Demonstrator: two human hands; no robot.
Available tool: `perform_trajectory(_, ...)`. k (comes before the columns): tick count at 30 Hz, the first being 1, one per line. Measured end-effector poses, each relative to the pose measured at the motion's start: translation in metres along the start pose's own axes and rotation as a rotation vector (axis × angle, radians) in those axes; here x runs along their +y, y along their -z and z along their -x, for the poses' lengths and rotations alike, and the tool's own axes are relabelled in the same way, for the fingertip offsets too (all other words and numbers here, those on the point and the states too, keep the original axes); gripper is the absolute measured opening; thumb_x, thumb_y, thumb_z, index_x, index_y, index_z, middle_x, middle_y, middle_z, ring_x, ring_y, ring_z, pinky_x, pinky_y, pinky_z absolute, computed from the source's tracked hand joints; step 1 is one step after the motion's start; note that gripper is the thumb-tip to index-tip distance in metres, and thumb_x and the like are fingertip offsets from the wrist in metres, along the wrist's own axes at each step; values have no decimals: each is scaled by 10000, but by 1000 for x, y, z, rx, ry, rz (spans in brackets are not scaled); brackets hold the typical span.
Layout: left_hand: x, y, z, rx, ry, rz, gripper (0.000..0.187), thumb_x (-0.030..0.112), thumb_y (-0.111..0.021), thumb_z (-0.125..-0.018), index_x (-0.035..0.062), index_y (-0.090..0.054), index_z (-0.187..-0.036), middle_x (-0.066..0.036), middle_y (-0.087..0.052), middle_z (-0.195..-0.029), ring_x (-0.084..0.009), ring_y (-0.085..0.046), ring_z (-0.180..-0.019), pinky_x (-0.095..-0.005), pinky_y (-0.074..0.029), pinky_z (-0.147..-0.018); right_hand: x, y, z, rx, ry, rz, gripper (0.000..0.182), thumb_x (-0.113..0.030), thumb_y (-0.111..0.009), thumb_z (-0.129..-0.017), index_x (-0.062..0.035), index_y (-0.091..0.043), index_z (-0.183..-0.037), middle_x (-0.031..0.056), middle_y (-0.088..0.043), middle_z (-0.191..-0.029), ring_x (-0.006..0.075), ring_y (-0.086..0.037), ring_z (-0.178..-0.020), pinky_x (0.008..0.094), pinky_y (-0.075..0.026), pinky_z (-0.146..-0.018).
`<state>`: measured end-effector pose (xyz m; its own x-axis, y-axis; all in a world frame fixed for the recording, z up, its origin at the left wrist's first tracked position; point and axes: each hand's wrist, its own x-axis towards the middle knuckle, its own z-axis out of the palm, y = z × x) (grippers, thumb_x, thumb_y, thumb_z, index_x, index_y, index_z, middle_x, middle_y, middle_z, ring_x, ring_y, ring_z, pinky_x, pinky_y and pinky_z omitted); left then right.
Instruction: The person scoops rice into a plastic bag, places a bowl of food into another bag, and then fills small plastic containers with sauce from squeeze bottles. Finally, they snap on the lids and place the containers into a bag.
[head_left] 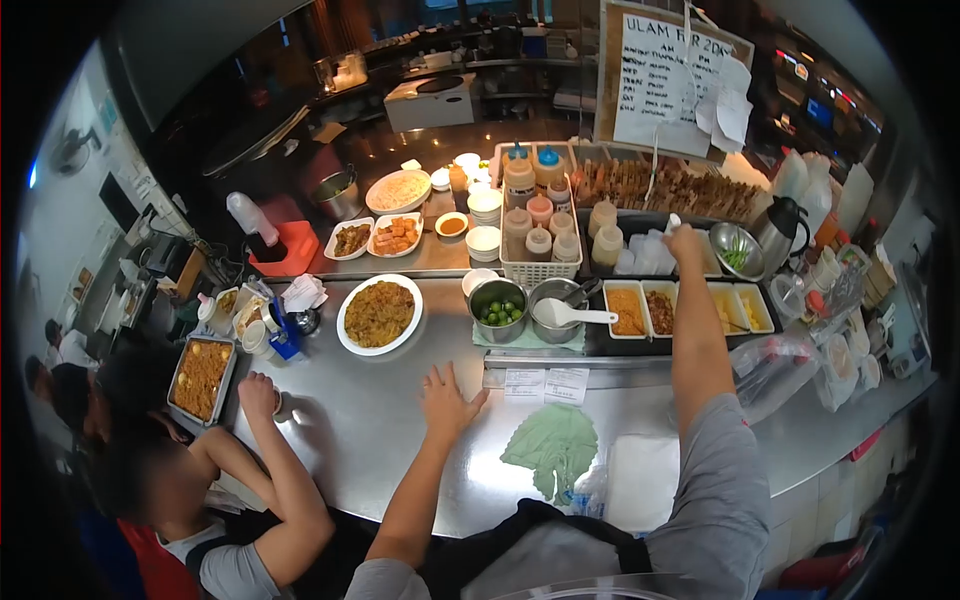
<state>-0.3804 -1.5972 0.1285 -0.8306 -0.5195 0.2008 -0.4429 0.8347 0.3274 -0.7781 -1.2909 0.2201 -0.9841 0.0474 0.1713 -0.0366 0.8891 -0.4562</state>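
My left hand (447, 402) hovers at or just over the steel counter (400, 450) with its fingers spread and nothing in it. In front of it stand a white plate of yellowish-brown food (380, 315) and a steel pot of green limes (498, 305). My right arm stretches to the back of the station. There my right hand (684, 242) is closed around a small white thing (674, 220), too small to name. Clear plastic cups (645, 252) are just left of that hand. Below the forearm are rectangular tubs, one with orange sauce (627, 310).
At the left, a co-worker's hand (258, 394) is by a small bowl, near a tray of noodles (202, 378). A white basket of squeeze bottles (540, 265), a white ladle (580, 313), a green cloth (552, 450) and paper slips (545, 385) lie ahead. A steel thermos (780, 235) stands right.
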Motion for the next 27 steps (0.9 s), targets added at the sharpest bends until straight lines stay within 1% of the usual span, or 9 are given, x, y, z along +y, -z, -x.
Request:
perform_trajectory(3,21,37,1,301,-103,-362,699,372,-699,-652,43,-415,-1199,-197,-416,-1180,-384,-440,-1036,-408,-407,-830,9,-13,-2,115,-47,-113,372,-279,-657,-704,-53,-634,-998,212,-599,-987,359,-563,-945,426,-447,-808)
perform_trajectory(5,44,90,5,305,-164,108,636,364,-693,-678,40,-470,-1178,-173,-456,-1195,-339,-459,-1069,-398,-399,-856,6,-13,-4,206,-41,-164,362,-295,-629,-729,-62,-630,-1007,209,-600,-986,365,-558,-944,434,-444,-806)
perform_trajectory(9,87,215,49,-758,-641,1472,493,325,-673,-744,-15,-565,-1085,-183,-567,-1071,-304,-516,-1029,-395,-381,-886,-12,-12,11,669,-138,-421,334,-314,-532,-817,-77,-605,-1042,211,-591,-969,379,-526,-937,437,-418,-801)
perform_trajectory(12,116,229,71,-1240,-1009,1804,622,408,-507,-863,-173,-496,-1085,-257,-538,-1050,-384,-515,-939,-481,-385,-829,4,-43,-1,900,-58,-857,329,-263,-562,-823,25,-582,-980,164,-608,-935,314,-561,-825,380,-430,-785)
perform_trajectory(14,122,205,87,-1118,-1203,1930,593,296,-678,-762,-85,-471,-1168,-201,-557,-1094,-283,-565,-929,-374,-448,-795,-26,-21,52,600,-211,-1630,314,-268,-495,-894,7,-543,-1037,106,-590,-888,222,-552,-791,336,-458,-768)
perform_trajectory(17,120,195,91,-1449,-1262,2023,617,370,-590,-824,-165,-478,-1110,-261,-510,-1102,-386,-514,-970,-479,-387,-854,-24,-18,96,208,-238,-2287,361,-287,-479,-903,5,-436,-1111,108,-531,-1028,256,-567,-879,368,-485,-847)
perform_trajectory(22,119,199,90,-2056,-915,1916,581,250,-675,-758,-113,-462,-1159,-213,-541,-1097,-313,-539,-958,-403,-420,-826,-44,9,233,-399,28,-2216,373,-305,-495,-892,-1,-463,-1105,150,-547,-1038,246,-566,-959,345,-489,-846)
perform_trajectory(26,129,212,97,-2495,-209,1841,673,159,-759,-670,-80,-430,-1206,-172,-540,-1114,-254,-528,-1022,-342,-410,-876,-36,26,360,-629,-158,-1982,321,-218,-522,-875,-39,-444,-1129,139,-540,-1057,255,-540,-1017,373,-448,-887)
perform_trajectory(27,136,206,99,-2565,-273,1821,678,162,-762,-671,-77,-425,-1209,-169,-537,-1125,-247,-527,-1028,-342,-413,-879,-26,36,384,-677,-224,-1904,330,-210,-531,-869,-37,-440,-1135,142,-525,-1084,262,-524,-1047,384,-439,-896)
